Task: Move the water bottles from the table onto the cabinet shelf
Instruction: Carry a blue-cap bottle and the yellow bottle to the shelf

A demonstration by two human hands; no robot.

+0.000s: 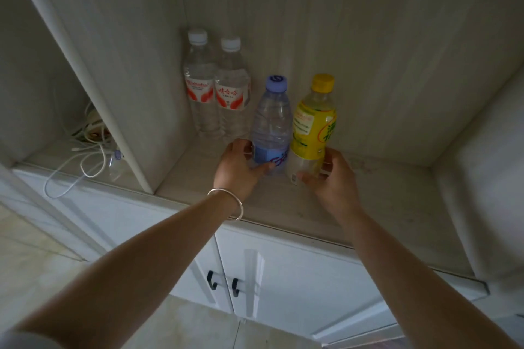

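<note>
Two clear bottles with red labels and white caps point(200, 85) point(232, 88) stand upright at the back left of the cabinet shelf point(368, 195). In front of them stand a blue-capped, blue-labelled water bottle point(272, 119) and a yellow-capped, yellow-labelled bottle point(313, 122), side by side. My left hand point(236, 168) grips the base of the blue bottle, thumb across its label. My right hand point(330, 176) grips the base of the yellow bottle. Both bottles stand upright on the shelf.
A vertical divider panel point(119, 110) bounds the shelf on the left; beyond it lie tangled white cables point(85, 150) and a small clear bottle point(116, 164). White cabinet doors with black handles point(224, 285) are below. The shelf's right side wall point(482, 178) is close.
</note>
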